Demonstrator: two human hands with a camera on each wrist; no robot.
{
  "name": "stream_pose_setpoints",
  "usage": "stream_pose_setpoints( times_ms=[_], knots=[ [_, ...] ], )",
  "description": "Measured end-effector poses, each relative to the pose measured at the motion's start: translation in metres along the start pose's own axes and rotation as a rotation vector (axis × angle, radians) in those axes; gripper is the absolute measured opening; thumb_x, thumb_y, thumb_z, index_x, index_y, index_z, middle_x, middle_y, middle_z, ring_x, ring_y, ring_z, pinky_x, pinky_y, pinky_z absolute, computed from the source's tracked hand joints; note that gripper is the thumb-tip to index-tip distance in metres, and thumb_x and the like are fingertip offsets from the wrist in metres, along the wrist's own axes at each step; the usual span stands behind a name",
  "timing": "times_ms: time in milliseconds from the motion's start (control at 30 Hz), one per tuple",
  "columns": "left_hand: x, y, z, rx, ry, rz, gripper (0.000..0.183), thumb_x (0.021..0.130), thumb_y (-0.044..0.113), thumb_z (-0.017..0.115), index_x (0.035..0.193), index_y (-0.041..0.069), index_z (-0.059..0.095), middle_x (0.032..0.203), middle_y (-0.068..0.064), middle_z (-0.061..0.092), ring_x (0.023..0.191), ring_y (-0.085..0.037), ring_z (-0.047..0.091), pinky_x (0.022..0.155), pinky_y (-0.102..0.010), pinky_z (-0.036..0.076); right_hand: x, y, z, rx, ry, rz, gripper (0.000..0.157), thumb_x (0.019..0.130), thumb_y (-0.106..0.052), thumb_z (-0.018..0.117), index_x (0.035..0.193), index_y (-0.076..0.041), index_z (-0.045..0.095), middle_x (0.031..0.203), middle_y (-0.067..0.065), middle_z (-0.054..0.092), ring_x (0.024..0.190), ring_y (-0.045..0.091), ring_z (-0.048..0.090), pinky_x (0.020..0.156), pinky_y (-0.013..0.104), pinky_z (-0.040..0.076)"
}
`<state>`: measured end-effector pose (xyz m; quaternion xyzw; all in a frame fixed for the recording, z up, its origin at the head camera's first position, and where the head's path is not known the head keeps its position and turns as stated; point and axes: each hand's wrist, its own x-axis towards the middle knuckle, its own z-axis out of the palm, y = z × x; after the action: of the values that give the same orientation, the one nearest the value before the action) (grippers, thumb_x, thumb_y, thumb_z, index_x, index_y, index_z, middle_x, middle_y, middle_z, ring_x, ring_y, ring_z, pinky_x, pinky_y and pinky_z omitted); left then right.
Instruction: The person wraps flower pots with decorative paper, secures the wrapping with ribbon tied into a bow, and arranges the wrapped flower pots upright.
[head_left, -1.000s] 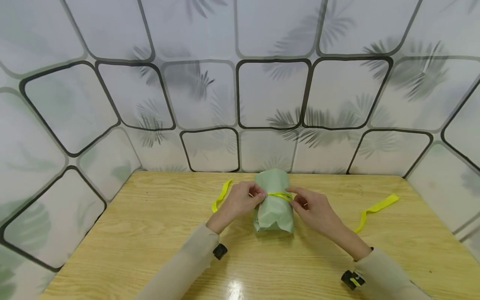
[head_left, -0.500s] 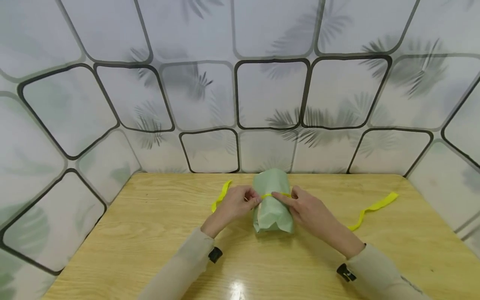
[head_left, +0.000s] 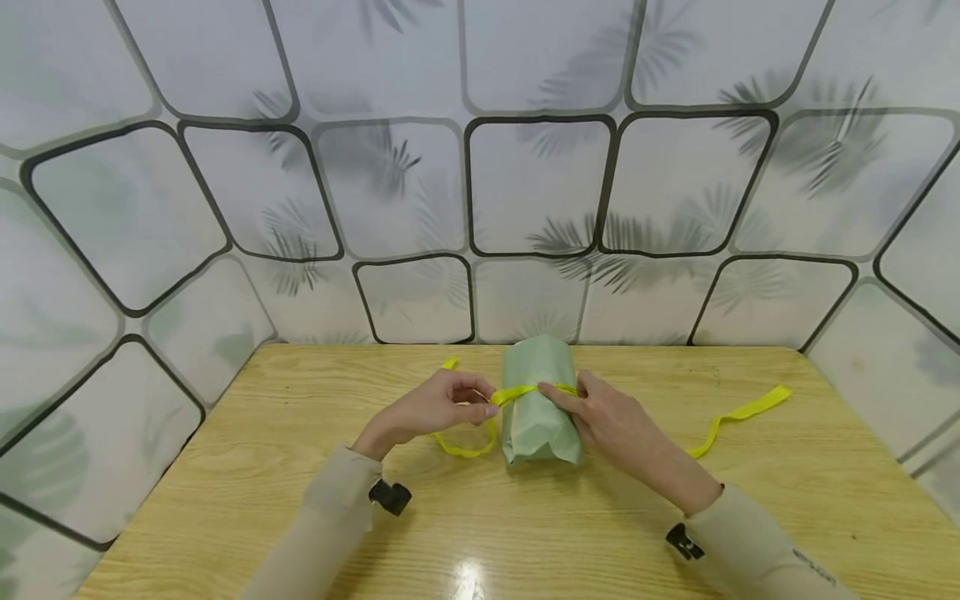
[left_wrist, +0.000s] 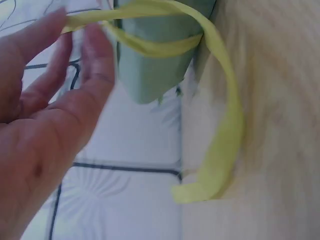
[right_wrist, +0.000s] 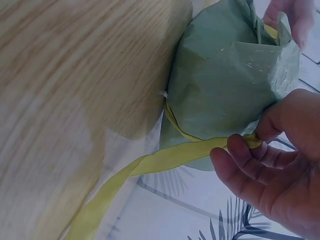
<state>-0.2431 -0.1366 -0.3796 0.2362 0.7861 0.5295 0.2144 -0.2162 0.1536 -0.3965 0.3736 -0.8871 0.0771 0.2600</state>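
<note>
A package wrapped in pale green paper (head_left: 543,433) lies on the table with a yellow ribbon (head_left: 513,393) around its middle. Just left of it my left hand (head_left: 431,407) pinches the ribbon between thumb and fingers, drawing it out from the package. One ribbon end (left_wrist: 225,115) loops down toward the table in the left wrist view. On the package's right side, my right hand (head_left: 618,425) has a finger extended over the ribbon on top. In the right wrist view its other fingers curl on the ribbon (right_wrist: 185,152). The package's underside is hidden.
The wooden table (head_left: 300,467) meets a patterned curtain-like backdrop (head_left: 543,187) at its back edge, close behind the package. A loose ribbon tail (head_left: 738,417) trails across the table on the right. Each wrist carries a small black camera (head_left: 390,497).
My left hand has moved left, pulling the ribbon out from the package, and the left tail now forms a loop. The right hand's finger has moved onto the ribbon on top.
</note>
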Motion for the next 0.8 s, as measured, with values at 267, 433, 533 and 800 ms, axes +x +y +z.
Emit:
stream_pose_setpoints(
  times_ms=[267,433,533,800],
  knots=[
    [0.014,-0.003,0.028,-0.426,0.167,0.09,0.009,0.1,0.021,0.069,0.098,0.013,0.065,0.151,-0.013,0.056,0.108,-0.009,0.07,0.093,-0.039,0.059,0.0,0.0,0.001,0.009,-0.012,-0.003,0.048,0.089,-0.004,0.076,0.133,-0.023,0.07,0.077,0.003,0.042,0.062,0.009,0.032,0.051,0.02,0.037],
    [0.024,-0.006,0.037,-0.429,0.23,0.099,0.008,0.103,0.022,0.063,0.098,0.015,0.061,0.118,-0.003,0.077,0.094,-0.009,0.065,0.073,-0.026,0.047,0.001,0.0,0.001,0.025,-0.021,0.014,0.048,0.089,-0.003,0.075,0.133,-0.023,0.07,0.077,0.003,0.043,0.061,0.009,0.033,0.05,0.021,0.038],
    [0.028,-0.01,0.039,-0.308,0.288,0.074,0.008,0.103,0.019,0.062,0.1,0.012,0.061,0.099,0.001,0.079,0.076,-0.01,0.055,0.065,-0.024,0.041,0.001,0.0,0.0,0.036,-0.026,0.033,0.047,0.09,-0.003,0.075,0.133,-0.023,0.071,0.078,0.003,0.042,0.06,0.008,0.033,0.049,0.021,0.038],
    [0.037,-0.006,0.04,-0.087,0.367,0.096,0.008,0.101,0.011,0.065,0.101,0.003,0.064,0.101,-0.015,0.079,0.09,-0.017,0.076,0.08,-0.026,0.057,0.001,0.0,-0.005,0.126,-0.077,0.072,0.05,0.092,0.0,0.07,0.138,-0.022,0.067,0.077,0.001,0.043,0.06,0.006,0.03,0.05,0.02,0.036]
  ],
)
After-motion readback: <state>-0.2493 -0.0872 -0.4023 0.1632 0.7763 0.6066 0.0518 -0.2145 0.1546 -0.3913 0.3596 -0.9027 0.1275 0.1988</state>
